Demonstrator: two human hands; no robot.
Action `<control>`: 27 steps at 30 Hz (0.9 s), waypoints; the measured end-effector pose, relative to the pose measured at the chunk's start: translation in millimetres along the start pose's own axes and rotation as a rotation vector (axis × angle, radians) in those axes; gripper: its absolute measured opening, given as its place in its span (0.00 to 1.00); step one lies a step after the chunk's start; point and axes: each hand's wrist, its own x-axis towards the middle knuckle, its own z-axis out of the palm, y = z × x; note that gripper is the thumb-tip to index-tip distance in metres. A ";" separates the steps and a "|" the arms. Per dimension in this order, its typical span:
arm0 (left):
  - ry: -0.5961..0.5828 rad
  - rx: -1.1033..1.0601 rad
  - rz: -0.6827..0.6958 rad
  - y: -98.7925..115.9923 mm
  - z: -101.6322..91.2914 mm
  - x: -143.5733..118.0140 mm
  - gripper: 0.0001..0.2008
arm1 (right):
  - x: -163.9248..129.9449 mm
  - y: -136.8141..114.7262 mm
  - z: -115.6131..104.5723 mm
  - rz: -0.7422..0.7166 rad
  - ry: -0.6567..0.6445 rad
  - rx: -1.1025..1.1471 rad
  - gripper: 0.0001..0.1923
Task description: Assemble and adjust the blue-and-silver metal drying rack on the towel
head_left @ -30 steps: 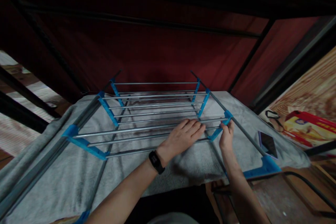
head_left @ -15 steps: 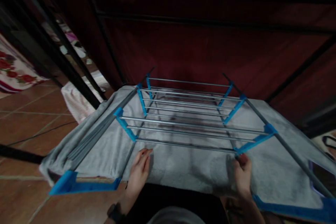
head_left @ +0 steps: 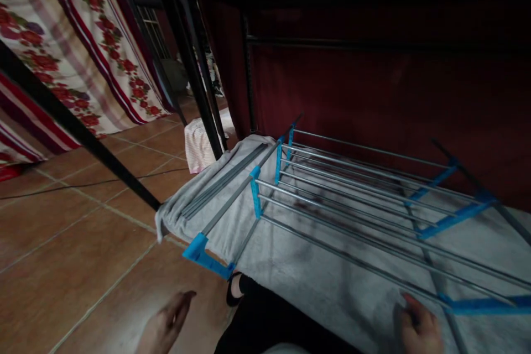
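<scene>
One head view, looking down and forward from close above the drying rack (head_left: 352, 199), angled toward its left end, tiled floor (head_left: 74, 243) left of it.

A person's right hand (head_left: 418, 329) grips the near edge of a grey towel (head_left: 332, 282) spread beneath the metal rods of a blue-jointed drying rack (head_left: 352, 188). The left hand (head_left: 164, 323) hovers open above the terracotta tile floor (head_left: 83, 254), apart from the rack, beside floral curtains (head_left: 62, 38).

Floral curtain (head_left: 62, 38), pink cloth (head_left: 199, 144), tiled floor (head_left: 83, 243).
</scene>
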 end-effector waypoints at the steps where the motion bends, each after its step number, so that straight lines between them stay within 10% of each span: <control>1: 0.071 0.047 -0.062 -12.7 -7.9 15.9 0.14 | -1.2 -3.6 3.4 -0.022 -0.018 -0.043 0.28; 5: 0.215 0.223 -0.148 -24.3 -30.0 118.0 0.21 | -4.9 -15.2 13.0 -0.124 -0.032 -0.154 0.25; 11: 0.010 0.568 -0.267 -13.8 -19.3 226.6 0.23 | -3.7 -5.2 21.7 -0.180 -0.027 -0.179 0.24; 20: -0.055 0.657 -0.219 0.0 -12.9 235.5 0.22 | -6.9 -11.1 26.5 -0.171 -0.024 -0.249 0.22; 24: -0.081 0.398 -0.402 12.5 -28.7 219.1 0.21 | -8.4 -12.8 25.7 -0.191 -0.016 -0.230 0.21; 27: 0.119 0.143 -0.572 4.7 -37.3 188.8 0.27 | -9.4 -14.1 26.4 -0.211 -0.004 -0.179 0.21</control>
